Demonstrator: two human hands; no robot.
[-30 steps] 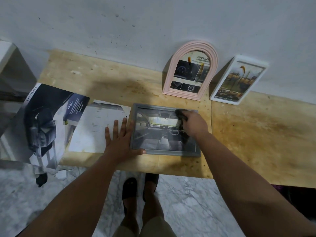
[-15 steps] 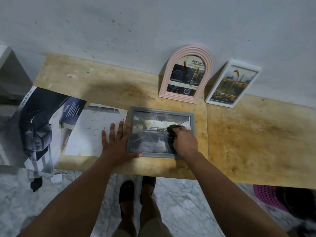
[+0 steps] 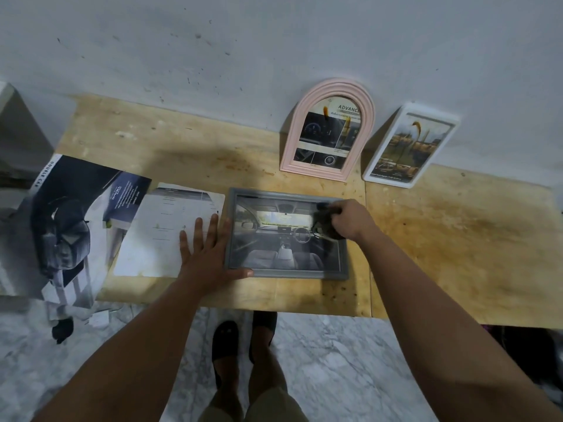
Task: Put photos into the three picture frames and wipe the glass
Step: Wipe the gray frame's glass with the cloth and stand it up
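Note:
A grey rectangular frame [image 3: 286, 274] with a car-interior photo lies flat on the wooden table [image 3: 457, 239]. My right hand [image 3: 350, 219] grips a dark cloth [image 3: 324, 223] and presses it on the glass at the frame's upper right. My left hand [image 3: 207, 251] lies flat with spread fingers at the frame's left edge, its thumb along the lower rim. A pink arched frame [image 3: 327, 129] and a white rectangular frame [image 3: 409, 146], each with a photo inside, lean against the wall behind.
A white printed sheet [image 3: 158, 233] lies under my left fingers. A large car brochure [image 3: 73, 220] hangs over the table's left end. My feet stand on the marble floor [image 3: 335, 360] below the table's front edge.
My right hand with the cloth went from the glass's upper right down to its lower right, then back up to the upper right. My left hand stayed in place.

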